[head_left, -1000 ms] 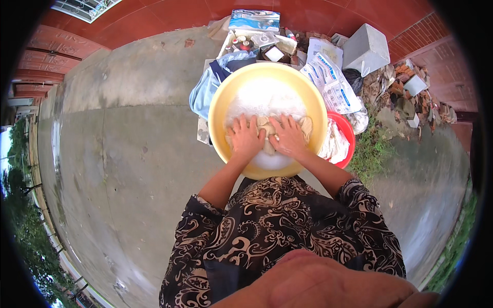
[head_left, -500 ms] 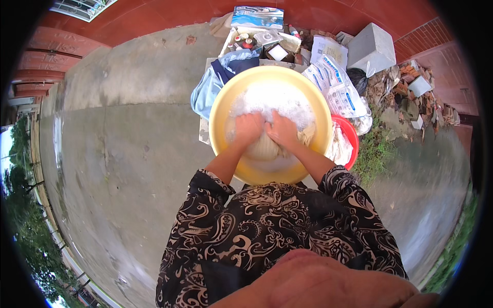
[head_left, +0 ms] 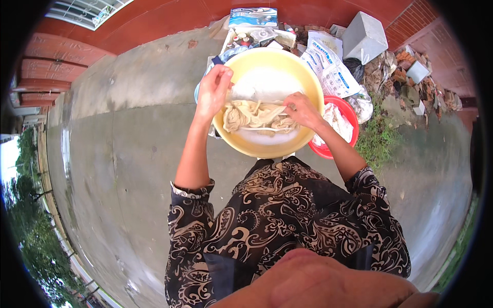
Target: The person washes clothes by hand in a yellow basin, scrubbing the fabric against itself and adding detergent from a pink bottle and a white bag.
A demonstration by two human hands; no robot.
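Observation:
A wet beige cloth (head_left: 257, 117) lies bunched across the large yellow basin (head_left: 227, 134), above whitish, sudsy water (head_left: 259, 84). My right hand (head_left: 302, 109) reaches over the basin's right side, its fingertips closed on the right part of the cloth. At the basin's left rim my left hand (head_left: 213, 90) is raised, fingers curled in; what they hold, if anything, does not show. Just above that hand a bit of dark blue cloth (head_left: 217, 60) sticks out beside the rim.
A red basin (head_left: 354, 115) with white cloth (head_left: 335, 126) stands to the right of the yellow one. Behind are a foam box of bottles (head_left: 241, 38), a blue-and-white carton (head_left: 253, 17), a printed sack (head_left: 331, 72), a grey block (head_left: 364, 37) and rubble (head_left: 405, 77).
Both hands were together, pressing the cloth in the suds; now they are apart, the left raised to the rim. The cloth lies spread wider, and the basin appears farther up in view.

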